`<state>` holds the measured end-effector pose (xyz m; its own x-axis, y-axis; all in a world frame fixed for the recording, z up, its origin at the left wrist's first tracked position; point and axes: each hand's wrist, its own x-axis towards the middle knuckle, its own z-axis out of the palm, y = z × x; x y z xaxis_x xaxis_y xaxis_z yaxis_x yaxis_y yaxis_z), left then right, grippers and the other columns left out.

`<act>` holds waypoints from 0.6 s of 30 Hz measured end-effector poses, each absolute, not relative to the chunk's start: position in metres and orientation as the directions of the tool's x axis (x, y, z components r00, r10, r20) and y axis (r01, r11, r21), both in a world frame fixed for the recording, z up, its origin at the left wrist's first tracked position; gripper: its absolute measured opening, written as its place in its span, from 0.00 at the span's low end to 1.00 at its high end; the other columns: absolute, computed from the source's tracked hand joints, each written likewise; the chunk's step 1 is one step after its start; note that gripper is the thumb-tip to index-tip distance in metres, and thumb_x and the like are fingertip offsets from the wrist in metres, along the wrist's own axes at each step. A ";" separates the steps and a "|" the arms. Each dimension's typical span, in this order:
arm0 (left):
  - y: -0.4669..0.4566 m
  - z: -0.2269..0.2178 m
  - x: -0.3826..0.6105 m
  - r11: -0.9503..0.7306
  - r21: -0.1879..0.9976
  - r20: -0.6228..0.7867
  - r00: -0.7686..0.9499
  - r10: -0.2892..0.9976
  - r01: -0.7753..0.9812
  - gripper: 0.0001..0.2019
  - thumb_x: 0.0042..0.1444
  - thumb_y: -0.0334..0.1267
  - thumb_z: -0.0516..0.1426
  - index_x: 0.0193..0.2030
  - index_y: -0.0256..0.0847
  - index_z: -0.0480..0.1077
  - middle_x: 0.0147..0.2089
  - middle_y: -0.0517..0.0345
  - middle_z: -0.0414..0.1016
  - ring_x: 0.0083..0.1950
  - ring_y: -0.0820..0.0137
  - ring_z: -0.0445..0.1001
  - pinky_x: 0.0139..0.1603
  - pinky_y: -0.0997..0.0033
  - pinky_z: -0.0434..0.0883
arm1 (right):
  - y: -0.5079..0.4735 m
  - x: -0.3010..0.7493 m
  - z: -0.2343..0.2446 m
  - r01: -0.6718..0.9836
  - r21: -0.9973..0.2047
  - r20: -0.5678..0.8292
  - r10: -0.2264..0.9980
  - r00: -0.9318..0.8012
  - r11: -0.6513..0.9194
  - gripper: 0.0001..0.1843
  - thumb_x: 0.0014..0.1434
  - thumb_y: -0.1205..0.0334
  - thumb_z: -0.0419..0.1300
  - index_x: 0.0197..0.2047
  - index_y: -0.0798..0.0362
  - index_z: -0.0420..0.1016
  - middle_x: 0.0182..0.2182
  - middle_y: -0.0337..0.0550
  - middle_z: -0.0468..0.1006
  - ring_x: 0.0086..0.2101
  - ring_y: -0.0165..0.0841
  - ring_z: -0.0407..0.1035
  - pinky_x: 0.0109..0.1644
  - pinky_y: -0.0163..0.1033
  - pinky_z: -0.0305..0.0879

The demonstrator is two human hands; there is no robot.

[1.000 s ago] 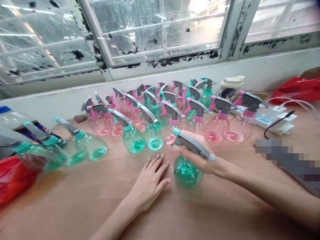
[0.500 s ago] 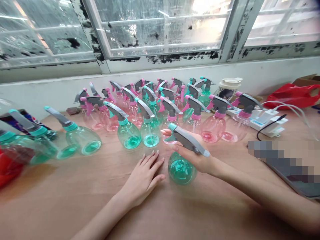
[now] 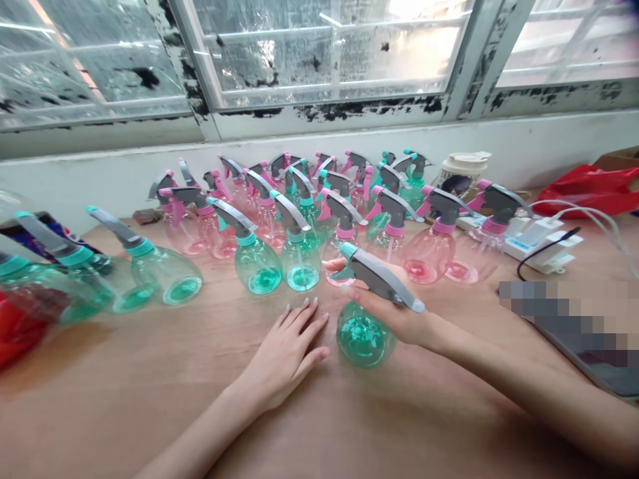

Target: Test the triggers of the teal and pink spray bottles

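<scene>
My right hand (image 3: 394,303) is wrapped round the neck of a green spray bottle (image 3: 365,338), just under its grey and turquoise trigger head. My left hand (image 3: 284,352) lies flat on the wooden table (image 3: 164,399), fingers stretched out, to the left of that bottle and apart from it. Beyond my left fingertips stand two more green spray bottles (image 3: 258,266), side by side. Behind my right hand, a row of pink spray bottles (image 3: 428,256) runs to the right.
Several green and pink bottles crowd toward the wall. Further green bottles (image 3: 167,273) stand at left near a red bag (image 3: 20,332). At right are a lidded cup (image 3: 462,173), a power strip (image 3: 544,246) with cables, another red bag (image 3: 589,189) and a dark flat device (image 3: 589,359), partly blurred out.
The view has shifted very slightly. Both hands keep their places, and the green spray bottle stays in my right hand.
</scene>
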<state>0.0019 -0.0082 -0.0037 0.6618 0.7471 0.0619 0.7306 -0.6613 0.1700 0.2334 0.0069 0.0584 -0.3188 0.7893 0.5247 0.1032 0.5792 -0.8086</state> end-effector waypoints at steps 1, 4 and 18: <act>-0.008 -0.004 0.002 -0.661 0.171 0.060 0.662 0.747 0.730 0.30 0.71 0.58 0.39 0.71 0.43 0.55 0.74 0.48 0.51 0.74 0.57 0.48 0.71 0.46 0.49 | 0.007 0.234 0.059 0.108 -0.810 0.520 0.790 -0.324 0.577 0.13 0.63 0.60 0.58 0.51 0.48 0.72 0.24 0.36 0.74 0.31 0.36 0.74 0.46 0.48 0.73; -0.009 -0.003 0.002 -0.659 0.168 0.051 0.661 0.748 0.733 0.32 0.71 0.58 0.38 0.71 0.41 0.56 0.74 0.46 0.50 0.74 0.56 0.48 0.70 0.46 0.50 | 0.007 0.234 0.060 0.106 -0.817 0.509 0.794 -0.333 0.567 0.11 0.63 0.60 0.58 0.49 0.49 0.71 0.35 0.42 0.77 0.38 0.38 0.75 0.43 0.44 0.72; -0.009 -0.001 0.004 -0.640 0.166 0.016 0.647 0.762 0.750 0.32 0.70 0.59 0.38 0.71 0.42 0.55 0.74 0.46 0.48 0.74 0.56 0.47 0.70 0.45 0.49 | 0.003 0.234 0.074 0.149 -0.750 0.581 0.750 -0.316 0.644 0.09 0.62 0.66 0.58 0.30 0.50 0.64 0.24 0.32 0.66 0.24 0.26 0.63 0.29 0.34 0.63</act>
<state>0.0042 -0.0095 -0.0008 0.6469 0.7624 0.0160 0.7501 -0.6400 0.1664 0.2342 0.0027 0.0743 -0.3165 0.7496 0.5813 0.1489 0.6445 -0.7500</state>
